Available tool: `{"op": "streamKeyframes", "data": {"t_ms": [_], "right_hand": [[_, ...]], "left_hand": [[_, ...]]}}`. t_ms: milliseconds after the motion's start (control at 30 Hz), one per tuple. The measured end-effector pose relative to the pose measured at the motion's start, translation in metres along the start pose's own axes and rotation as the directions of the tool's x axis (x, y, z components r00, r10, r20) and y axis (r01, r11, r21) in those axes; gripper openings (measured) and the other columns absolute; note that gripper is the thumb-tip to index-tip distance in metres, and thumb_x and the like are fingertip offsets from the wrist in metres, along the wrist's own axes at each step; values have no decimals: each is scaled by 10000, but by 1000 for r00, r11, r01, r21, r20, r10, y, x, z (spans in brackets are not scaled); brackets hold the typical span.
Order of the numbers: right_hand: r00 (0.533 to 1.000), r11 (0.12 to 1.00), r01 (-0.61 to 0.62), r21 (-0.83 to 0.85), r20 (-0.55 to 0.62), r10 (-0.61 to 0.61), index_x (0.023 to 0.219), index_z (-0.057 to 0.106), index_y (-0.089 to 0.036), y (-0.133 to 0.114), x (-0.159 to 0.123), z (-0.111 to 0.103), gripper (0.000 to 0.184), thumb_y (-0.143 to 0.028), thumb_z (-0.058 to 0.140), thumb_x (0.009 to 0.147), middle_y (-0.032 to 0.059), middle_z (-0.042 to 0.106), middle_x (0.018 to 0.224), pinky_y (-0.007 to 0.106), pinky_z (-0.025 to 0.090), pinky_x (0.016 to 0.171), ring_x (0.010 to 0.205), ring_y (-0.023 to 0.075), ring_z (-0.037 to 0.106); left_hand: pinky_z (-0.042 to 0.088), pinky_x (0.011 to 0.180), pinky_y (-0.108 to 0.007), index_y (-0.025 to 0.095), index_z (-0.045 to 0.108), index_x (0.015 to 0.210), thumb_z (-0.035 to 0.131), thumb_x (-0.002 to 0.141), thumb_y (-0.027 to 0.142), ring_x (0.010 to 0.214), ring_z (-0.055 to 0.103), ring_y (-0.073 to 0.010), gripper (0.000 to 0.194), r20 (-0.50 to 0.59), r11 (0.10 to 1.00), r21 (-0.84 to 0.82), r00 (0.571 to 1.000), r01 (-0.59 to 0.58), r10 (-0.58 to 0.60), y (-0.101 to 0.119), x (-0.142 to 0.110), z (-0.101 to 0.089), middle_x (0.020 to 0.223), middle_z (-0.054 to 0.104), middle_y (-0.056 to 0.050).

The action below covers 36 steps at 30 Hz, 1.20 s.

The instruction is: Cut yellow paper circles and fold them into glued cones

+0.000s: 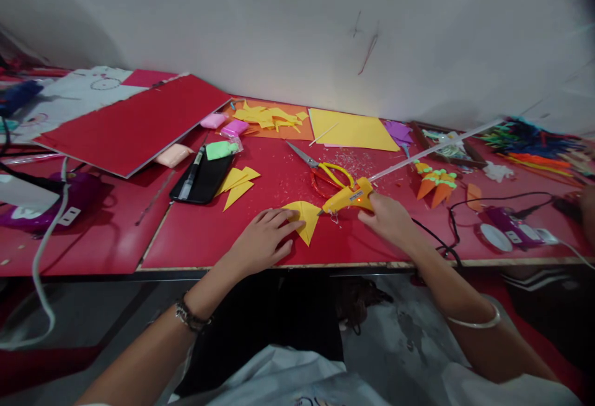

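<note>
My right hand (387,217) is closed around a yellow hot glue gun (348,197) with a long clear glue stick (434,149) sticking out of its back. Its nozzle points left, at the right edge of a yellow paper piece (304,220) cut like a fan with a point toward me. My left hand (264,235) lies on the left part of that paper, fingers stretched out and pressing it to the red table. Behind the glue gun lie scissors (320,170) with red and yellow handles. Yellow paper triangles (238,184) rest beyond my left hand.
A black phone (202,176) with a pen on it lies left, near clay packets (222,150). Yellow scraps (269,116) and a yellow sheet (353,130) are at the back. Orange paper carrots (437,186), a purple power socket (514,229) and black cable stand right. A red board (139,121) lies left.
</note>
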State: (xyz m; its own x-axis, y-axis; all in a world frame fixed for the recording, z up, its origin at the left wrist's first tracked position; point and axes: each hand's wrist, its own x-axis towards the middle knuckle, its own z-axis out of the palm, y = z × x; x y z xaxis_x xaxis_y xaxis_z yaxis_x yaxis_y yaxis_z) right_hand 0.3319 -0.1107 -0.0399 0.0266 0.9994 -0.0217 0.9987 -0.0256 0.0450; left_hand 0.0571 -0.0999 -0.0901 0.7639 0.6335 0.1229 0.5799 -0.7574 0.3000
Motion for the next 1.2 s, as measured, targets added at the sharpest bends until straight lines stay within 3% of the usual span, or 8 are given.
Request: {"op": "streamKeyframes", "data": {"t_ms": [433, 567, 767, 900, 1067, 1200], "right_hand": [[999, 1000, -5, -19, -33, 4, 935, 527, -135, 4, 4, 3, 218, -267, 452, 779, 102, 648, 815, 270, 304, 541, 720, 220, 601], [993, 997, -75, -7, -96, 74, 902, 538, -138, 9, 6, 9, 199, -268, 461, 772, 109, 645, 811, 273, 332, 562, 740, 229, 602], [904, 941, -273, 201, -281, 323, 943, 528, -122, 44, 4, 16, 399, -470, 511, 749, 147, 636, 820, 310, 380, 589, 769, 284, 598], [856, 894, -353, 275, -291, 427, 1004, 508, -91, 77, 3, 29, 430, -451, 475, 771, 194, 620, 882, 350, 395, 634, 806, 310, 584], [858, 876, -368, 311, -250, 449, 1001, 510, -91, 97, 6, 48, 376, -387, 413, 790, 192, 611, 861, 362, 406, 621, 769, 300, 577], [873, 897, -325, 299, -269, 406, 1032, 492, -71, 96, 6, 51, 386, -361, 421, 787, 218, 584, 957, 370, 412, 718, 887, 305, 552]], "left_hand": [[275, 1029, -399, 275, 428, 1283, 376, 866, 289, 1228, 362, -205, 420, -7, 1000, -6, 1000, -9, 9, 0, 0, 0, 1330, 437, -35], [275, 1032, -408, 276, 448, 1266, 388, 860, 285, 1226, 371, -207, 410, -20, 1000, -10, 1000, -5, 5, 0, -1, 0, 1331, 439, -34], [282, 1038, -410, 272, 458, 1258, 400, 856, 271, 1223, 379, -203, 406, -43, 1000, -1, 999, -7, 7, 0, -2, 0, 1330, 445, -30], [277, 1046, -416, 274, 442, 1270, 386, 864, 267, 1236, 364, -199, 410, -30, 1000, 5, 1000, -1, 1, 0, -3, 1, 1336, 440, -27], [285, 1046, -417, 285, 462, 1260, 398, 877, 319, 1300, 250, -227, 390, -38, 999, -39, 999, 28, -30, -1, -3, -3, 1388, 353, -35], [311, 1027, -417, 293, 549, 1163, 370, 895, 369, 1249, 319, -226, 331, -66, 990, -115, 994, 77, -85, -4, 6, -4, 1338, 386, -44]]}}
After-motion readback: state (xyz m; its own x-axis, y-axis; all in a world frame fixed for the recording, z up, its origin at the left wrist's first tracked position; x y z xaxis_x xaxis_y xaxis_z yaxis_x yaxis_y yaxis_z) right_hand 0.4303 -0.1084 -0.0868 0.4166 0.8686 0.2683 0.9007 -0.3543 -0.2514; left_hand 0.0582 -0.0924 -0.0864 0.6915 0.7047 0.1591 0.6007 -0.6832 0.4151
